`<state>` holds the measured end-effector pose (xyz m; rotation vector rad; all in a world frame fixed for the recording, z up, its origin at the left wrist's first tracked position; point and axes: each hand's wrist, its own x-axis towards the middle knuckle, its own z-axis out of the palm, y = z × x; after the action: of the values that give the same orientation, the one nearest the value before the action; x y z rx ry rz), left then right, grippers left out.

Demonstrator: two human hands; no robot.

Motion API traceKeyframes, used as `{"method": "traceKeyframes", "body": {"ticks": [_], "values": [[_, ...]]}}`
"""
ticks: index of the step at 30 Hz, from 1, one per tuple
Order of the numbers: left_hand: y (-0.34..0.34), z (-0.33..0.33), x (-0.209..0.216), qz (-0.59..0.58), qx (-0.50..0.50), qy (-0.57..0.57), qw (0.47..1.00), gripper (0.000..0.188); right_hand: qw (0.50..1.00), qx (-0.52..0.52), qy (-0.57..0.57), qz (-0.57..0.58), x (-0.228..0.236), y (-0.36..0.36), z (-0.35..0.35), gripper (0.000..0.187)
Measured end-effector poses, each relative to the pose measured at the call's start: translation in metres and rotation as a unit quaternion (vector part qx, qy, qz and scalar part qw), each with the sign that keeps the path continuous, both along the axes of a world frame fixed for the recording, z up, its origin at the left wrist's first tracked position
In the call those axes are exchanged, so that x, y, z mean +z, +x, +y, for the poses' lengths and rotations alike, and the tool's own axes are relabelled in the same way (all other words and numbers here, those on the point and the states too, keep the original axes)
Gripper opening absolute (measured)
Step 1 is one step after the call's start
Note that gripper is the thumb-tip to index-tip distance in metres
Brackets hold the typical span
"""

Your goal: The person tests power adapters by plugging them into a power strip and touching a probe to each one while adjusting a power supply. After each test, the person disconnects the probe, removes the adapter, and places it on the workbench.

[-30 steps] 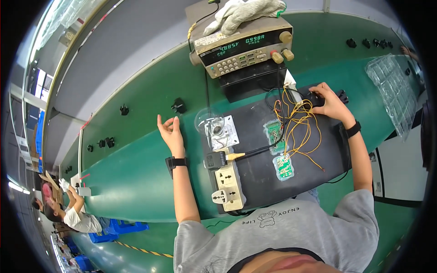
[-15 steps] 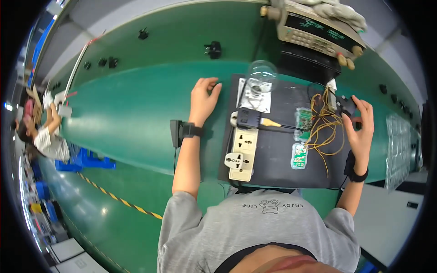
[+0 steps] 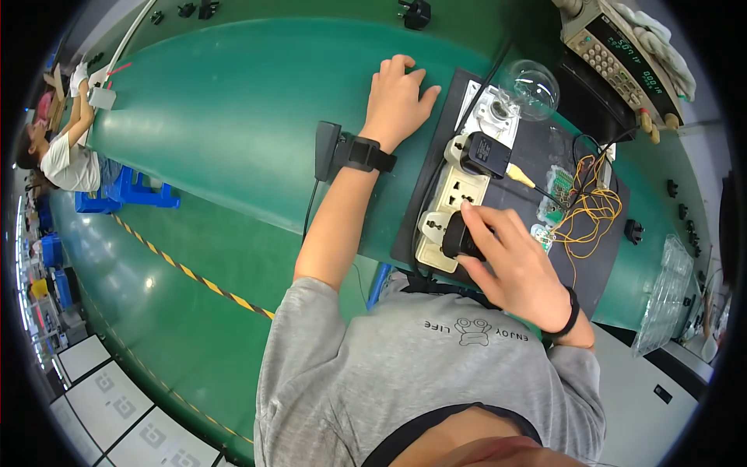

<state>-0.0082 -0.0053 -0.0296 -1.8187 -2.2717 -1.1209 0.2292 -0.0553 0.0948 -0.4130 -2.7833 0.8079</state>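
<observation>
Between its thumb and fingers, my right hand holds a black power adapter at the near end of a cream power strip. The adapter meets the round white travel plug on the strip; how far its pins are in is hidden. Farther up the strip sits a second black adapter with a yellow-ended cable. My left hand lies empty on the green bench mat, left of the black board, its fingers loosely bent and apart.
Behind the strip, a clear glass bulb stands in a white lamp holder. Green circuit boards and tangled yellow wires lie right. A bench power supply, loose black plug and clear plastic tray are farther off. Another person sits far left.
My right hand has brought a black adapter from the board's right side over to the near end of the power strip. The whole view has shifted and turned; my left hand remains on the mat.
</observation>
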Motion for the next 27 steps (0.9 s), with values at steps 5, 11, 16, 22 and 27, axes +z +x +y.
{"method": "traceKeyframes", "body": {"ticks": [5,11,16,22,27], "values": [[0.006,0.002,0.005,-0.018,-0.031,0.030,0.999,0.033,0.988,-0.038,0.136,-0.055,-0.007,-0.013,-0.021,0.062],[0.009,-0.003,0.021,-0.134,-0.075,0.064,0.986,0.030,0.991,-0.036,0.125,-0.037,-0.017,-0.008,-0.016,0.060],[0.011,-0.015,0.055,-0.241,-0.209,0.038,0.947,0.027,0.988,-0.052,0.052,0.133,-0.032,0.019,0.021,0.050],[0.024,-0.026,0.063,-0.259,-0.399,-0.092,0.875,0.045,0.966,-0.253,0.011,0.043,-0.035,0.031,0.050,0.024],[0.024,-0.022,0.059,-0.257,-0.395,-0.109,0.875,0.046,0.959,-0.269,0.069,0.060,-0.022,0.061,0.043,0.018]]}}
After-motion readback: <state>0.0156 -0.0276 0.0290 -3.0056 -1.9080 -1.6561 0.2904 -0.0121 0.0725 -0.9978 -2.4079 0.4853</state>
